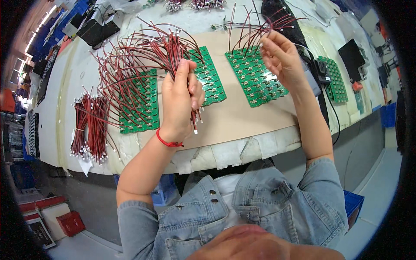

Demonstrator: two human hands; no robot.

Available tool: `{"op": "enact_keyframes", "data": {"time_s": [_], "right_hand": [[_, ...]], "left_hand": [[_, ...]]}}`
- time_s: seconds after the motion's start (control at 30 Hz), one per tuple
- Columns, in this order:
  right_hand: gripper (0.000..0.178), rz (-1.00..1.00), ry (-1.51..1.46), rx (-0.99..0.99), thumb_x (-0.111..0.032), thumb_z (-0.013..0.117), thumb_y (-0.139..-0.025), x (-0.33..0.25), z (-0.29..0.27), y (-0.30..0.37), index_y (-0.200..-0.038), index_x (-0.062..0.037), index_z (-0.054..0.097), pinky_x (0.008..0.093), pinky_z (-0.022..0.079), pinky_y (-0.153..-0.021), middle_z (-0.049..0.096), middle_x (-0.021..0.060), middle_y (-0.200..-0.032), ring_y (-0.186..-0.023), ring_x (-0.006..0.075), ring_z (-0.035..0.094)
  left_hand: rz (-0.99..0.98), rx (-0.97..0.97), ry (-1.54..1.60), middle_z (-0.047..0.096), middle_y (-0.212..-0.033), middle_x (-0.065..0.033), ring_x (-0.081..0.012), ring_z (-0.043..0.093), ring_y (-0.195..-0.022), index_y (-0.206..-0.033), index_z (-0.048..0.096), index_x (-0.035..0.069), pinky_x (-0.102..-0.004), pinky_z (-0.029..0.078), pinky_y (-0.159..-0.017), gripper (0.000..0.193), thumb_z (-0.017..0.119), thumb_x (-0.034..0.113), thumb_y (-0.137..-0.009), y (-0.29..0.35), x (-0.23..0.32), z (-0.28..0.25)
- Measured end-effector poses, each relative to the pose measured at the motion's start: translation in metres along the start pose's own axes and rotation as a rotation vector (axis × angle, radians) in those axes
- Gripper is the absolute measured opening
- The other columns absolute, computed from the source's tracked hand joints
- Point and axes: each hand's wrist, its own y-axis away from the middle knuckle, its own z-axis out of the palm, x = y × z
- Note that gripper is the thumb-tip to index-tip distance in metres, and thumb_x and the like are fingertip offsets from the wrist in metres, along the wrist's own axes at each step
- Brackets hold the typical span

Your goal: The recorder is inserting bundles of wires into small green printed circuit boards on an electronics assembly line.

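Note:
My left hand [180,97] is closed around a thick bundle of red-and-black wire leads [171,47] with small white connectors at their ends. The bundle fans out above the fist, and a few ends stick out below it. Over the far edge of the right green circuit board [253,84], my right hand [281,58] pinches a wire lead, its white connector at the fingertips. Several leads stand up from that board's far rows. Behind my left hand lies the middle green circuit board [212,82], partly covered. Many leads rise from the left green circuit board [141,106].
Tied bundles of leads [89,128] lie at the table's left. A tan sheet [225,123] lies under the boards. At right are a black adapter [322,71] with a cord and another green board [336,82]. More leads [206,4] lie at the far edge.

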Motion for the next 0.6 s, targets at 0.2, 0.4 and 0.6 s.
{"op": "enact_keyframes", "data": {"time_s": [0.2, 0.4, 0.6], "right_hand": [[0.02, 0.053, 0.237, -0.11, -0.023, 0.062, -0.09, 0.021, 0.003, -0.017, -0.086, -0.0039, 0.056, 0.0171, 0.037, -0.041, 0.054, -0.0006, -0.068, -0.053, 0.0036, 0.053], [0.024, 0.026, 0.748, -0.102, -0.022, 0.067, -0.084, 0.037, 0.011, -0.038, -0.078, 0.0005, 0.06, 0.0235, 0.039, -0.045, 0.058, 0.0035, -0.061, -0.055, 0.0085, 0.055], [0.019, -0.204, 1.043, -0.01, -0.015, 0.067, -0.082, 0.06, 0.008, -0.034, -0.079, 0.0042, 0.063, 0.0278, 0.04, -0.052, 0.057, 0.0071, -0.064, -0.057, 0.0121, 0.05]], "left_hand": [[-0.038, 0.017, 0.003, 0.033, -0.055, 0.0051, -0.0044, 0.027, -0.039, -0.093, 0.054, 0.009, -0.0225, 0.021, -0.036, 0.024, 0.043, 0.03, -0.099, 0.004, 0.0, 0.003], [-0.003, 0.021, 0.01, 0.034, -0.055, 0.0051, -0.0044, 0.028, -0.039, -0.093, 0.052, 0.008, -0.0219, 0.022, -0.037, 0.023, 0.044, 0.028, -0.099, 0.003, 0.004, 0.0], [0.032, -0.023, 0.009, 0.037, -0.056, 0.0042, -0.0036, 0.032, -0.039, -0.092, 0.05, 0.005, -0.0208, 0.026, -0.035, 0.028, 0.045, 0.032, -0.098, 0.002, 0.005, -0.002]]}}
